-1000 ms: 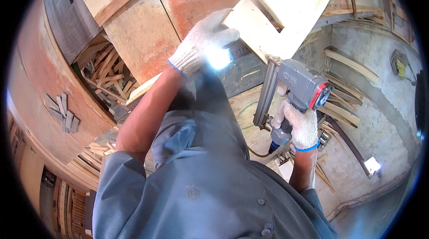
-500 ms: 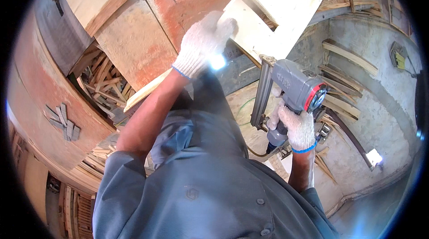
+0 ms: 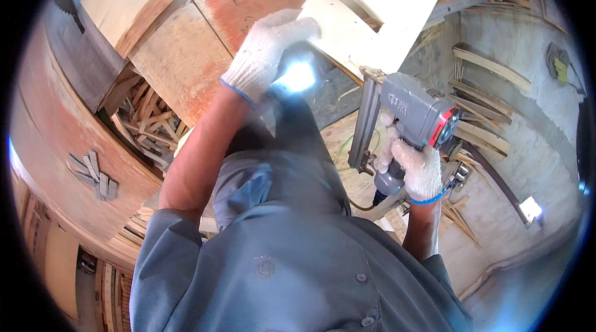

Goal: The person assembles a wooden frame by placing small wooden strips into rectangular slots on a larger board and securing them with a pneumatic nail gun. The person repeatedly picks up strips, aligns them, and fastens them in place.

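Note:
My left hand (image 3: 264, 49), in a white knitted glove with a blue cuff, grips the near left corner of a pale wooden board (image 3: 403, 6). A long slot is cut into this board. In my right hand (image 3: 417, 167), gloved the same way, is a grey nail gun (image 3: 413, 105) with a red band, held by its handle. The gun's nose meets the board's near edge, or lies very close to it. Its long magazine (image 3: 365, 124) points down toward me, and a hose leaves the handle's base. Part of my left fingers is hidden behind the board's edge.
Another pale board (image 3: 102, 6) lies on the worn orange-brown bench top (image 3: 180, 40). Several grey fastener strips (image 3: 94, 175) rest on a panel at left, near a bin of wood offcuts (image 3: 149, 121). Wooden slats (image 3: 490, 68) lean along the grey wall at right.
My left hand has slid slightly left along with the board's corner. The nail gun has shifted a little upward in view. A pale strip beside my left forearm is now mostly covered.

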A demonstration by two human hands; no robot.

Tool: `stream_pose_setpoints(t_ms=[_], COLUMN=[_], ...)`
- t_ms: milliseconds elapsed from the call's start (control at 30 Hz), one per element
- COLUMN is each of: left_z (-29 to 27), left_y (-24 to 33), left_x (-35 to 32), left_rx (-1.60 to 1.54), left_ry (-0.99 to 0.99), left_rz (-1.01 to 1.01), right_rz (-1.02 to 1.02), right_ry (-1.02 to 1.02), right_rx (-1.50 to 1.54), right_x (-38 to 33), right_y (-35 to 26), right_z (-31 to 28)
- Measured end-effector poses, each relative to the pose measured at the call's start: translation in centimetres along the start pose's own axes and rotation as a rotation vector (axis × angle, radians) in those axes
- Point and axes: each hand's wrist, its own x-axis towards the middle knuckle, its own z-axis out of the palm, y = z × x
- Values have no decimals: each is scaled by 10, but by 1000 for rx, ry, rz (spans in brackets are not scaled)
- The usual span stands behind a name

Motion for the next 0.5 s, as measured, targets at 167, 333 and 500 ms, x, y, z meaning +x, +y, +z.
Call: stream_pose_setpoints(t_ms=[167, 333, 500], left_z=[-18, 13, 6], left_y=[-26, 1, -5], left_x=[14, -2, 4], left_rx=[540, 77, 49], left_ry=[-64, 62, 26], left_rz=[484, 26, 15], right_rz=[-18, -30, -45], right_ry=[83, 119, 160], right_rx=[65, 112, 117], right_x=[-9, -30, -49], right_y=[10, 25, 35], right_z=[-4, -8, -11])
